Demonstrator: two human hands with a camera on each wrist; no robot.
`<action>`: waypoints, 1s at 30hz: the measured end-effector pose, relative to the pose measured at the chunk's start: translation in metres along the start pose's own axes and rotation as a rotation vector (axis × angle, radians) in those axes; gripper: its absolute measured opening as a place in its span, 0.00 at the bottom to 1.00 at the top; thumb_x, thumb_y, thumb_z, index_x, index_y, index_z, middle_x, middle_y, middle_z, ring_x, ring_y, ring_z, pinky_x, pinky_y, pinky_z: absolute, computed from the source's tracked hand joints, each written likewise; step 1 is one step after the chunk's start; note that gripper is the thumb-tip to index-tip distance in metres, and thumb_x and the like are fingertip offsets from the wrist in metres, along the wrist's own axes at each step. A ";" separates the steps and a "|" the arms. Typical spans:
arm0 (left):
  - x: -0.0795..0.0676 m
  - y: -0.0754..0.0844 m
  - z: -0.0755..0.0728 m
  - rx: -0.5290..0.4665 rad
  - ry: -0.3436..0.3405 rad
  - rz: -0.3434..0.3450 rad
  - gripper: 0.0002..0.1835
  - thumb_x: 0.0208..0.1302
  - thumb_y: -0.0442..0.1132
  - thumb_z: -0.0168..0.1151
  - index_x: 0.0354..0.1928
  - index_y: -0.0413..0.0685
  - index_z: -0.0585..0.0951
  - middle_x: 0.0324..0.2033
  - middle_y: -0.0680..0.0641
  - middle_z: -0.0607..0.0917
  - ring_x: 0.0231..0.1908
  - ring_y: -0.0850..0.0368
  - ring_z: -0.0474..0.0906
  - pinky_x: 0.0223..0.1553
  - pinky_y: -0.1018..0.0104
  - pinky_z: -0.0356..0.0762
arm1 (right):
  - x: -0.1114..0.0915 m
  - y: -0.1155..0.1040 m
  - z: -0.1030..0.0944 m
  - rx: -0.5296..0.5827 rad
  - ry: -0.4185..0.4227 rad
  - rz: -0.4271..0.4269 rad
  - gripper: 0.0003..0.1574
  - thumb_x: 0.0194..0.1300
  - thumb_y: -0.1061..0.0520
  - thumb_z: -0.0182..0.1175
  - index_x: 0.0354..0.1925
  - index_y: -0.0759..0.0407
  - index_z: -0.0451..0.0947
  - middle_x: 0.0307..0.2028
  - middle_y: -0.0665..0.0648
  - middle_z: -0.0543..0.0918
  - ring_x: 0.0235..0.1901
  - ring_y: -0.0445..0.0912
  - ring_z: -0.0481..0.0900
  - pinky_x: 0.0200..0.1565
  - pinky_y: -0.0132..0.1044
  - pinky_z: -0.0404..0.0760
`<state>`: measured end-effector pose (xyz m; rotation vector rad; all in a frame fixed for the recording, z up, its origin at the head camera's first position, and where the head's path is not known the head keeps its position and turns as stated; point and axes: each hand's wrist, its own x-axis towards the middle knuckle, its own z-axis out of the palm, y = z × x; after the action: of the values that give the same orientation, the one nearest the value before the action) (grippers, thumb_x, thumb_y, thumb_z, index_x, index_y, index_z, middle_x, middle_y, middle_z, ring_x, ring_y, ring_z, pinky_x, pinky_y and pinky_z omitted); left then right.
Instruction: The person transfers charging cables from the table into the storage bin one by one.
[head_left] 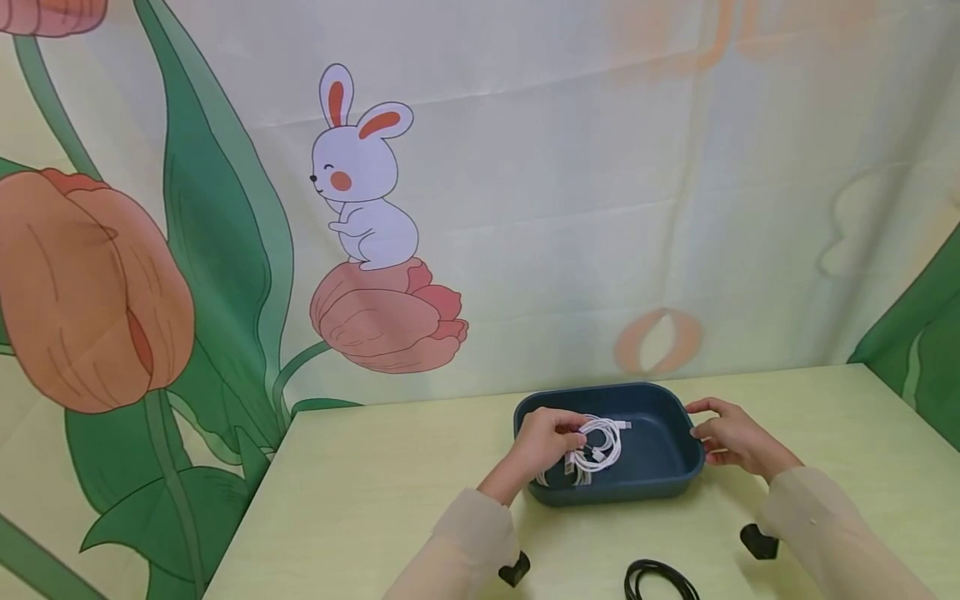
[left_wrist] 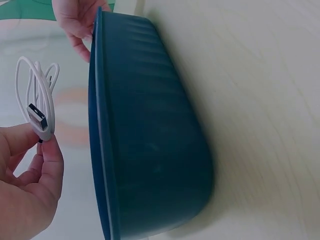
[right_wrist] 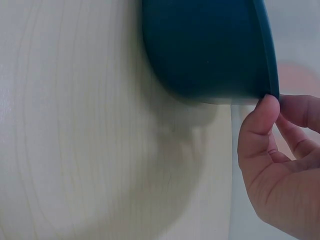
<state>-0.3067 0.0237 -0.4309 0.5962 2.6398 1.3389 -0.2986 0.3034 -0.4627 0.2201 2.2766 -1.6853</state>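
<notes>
A coiled white USB cable (head_left: pixel 604 450) hangs from my left hand (head_left: pixel 546 437), which pinches it between thumb and fingers above the left part of a dark blue bin (head_left: pixel 615 493). In the left wrist view the metal plug of the white cable (left_wrist: pixel 37 116) shows just above the fingertips of my left hand (left_wrist: pixel 32 175). My right hand (head_left: pixel 738 437) is at the bin's right end. Its thumb and index finger pinch the rim, as the right wrist view shows with the right hand (right_wrist: pixel 280 160) at the bin's corner (right_wrist: pixel 215 55). Beneath the held coil, another pale cable (head_left: pixel 582 477) lies partly hidden in the bin.
A coiled black cable (head_left: pixel 660 570) lies at the table's front, cut off by the frame. The pale wood-look table (head_left: pixel 360 492) ends against a printed cloth backdrop (head_left: pixel 525 208). Dark pieces (head_left: pixel 759 542) show beside both sleeves.
</notes>
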 end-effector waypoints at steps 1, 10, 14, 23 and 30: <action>0.001 -0.001 0.001 0.002 0.008 0.000 0.12 0.52 0.33 0.62 0.41 0.46 0.82 0.30 0.50 0.84 0.25 0.67 0.72 0.24 0.78 0.71 | 0.000 0.000 0.000 0.000 0.000 0.000 0.31 0.59 0.63 0.47 0.60 0.63 0.52 0.25 0.54 0.72 0.18 0.41 0.70 0.25 0.32 0.74; 0.009 -0.007 0.011 0.052 0.016 0.027 0.11 0.52 0.33 0.62 0.40 0.46 0.83 0.29 0.50 0.83 0.25 0.68 0.71 0.24 0.79 0.69 | 0.000 -0.001 0.000 0.000 0.005 0.001 0.31 0.59 0.63 0.47 0.60 0.63 0.52 0.25 0.54 0.72 0.18 0.41 0.70 0.25 0.32 0.74; 0.011 -0.010 0.017 0.071 0.015 0.022 0.11 0.52 0.33 0.62 0.39 0.46 0.83 0.27 0.50 0.83 0.25 0.68 0.70 0.24 0.79 0.68 | 0.000 0.000 0.000 0.000 0.005 -0.002 0.31 0.58 0.63 0.47 0.60 0.63 0.53 0.25 0.54 0.72 0.18 0.41 0.70 0.25 0.32 0.74; 0.014 -0.015 0.027 0.092 0.021 0.027 0.10 0.51 0.32 0.63 0.38 0.45 0.83 0.25 0.50 0.82 0.23 0.68 0.69 0.23 0.79 0.68 | 0.002 0.001 -0.001 0.002 0.010 0.005 0.30 0.58 0.64 0.47 0.60 0.63 0.53 0.25 0.54 0.72 0.18 0.41 0.70 0.25 0.32 0.74; 0.016 -0.020 0.036 0.111 0.026 0.037 0.09 0.49 0.31 0.63 0.35 0.45 0.83 0.23 0.50 0.81 0.22 0.68 0.69 0.22 0.79 0.67 | 0.001 0.001 0.000 0.006 0.006 -0.002 0.30 0.58 0.64 0.47 0.60 0.63 0.53 0.25 0.54 0.72 0.18 0.41 0.70 0.25 0.32 0.74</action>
<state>-0.3169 0.0465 -0.4674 0.6493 2.7519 1.2237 -0.2992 0.3042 -0.4642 0.2241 2.2772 -1.6947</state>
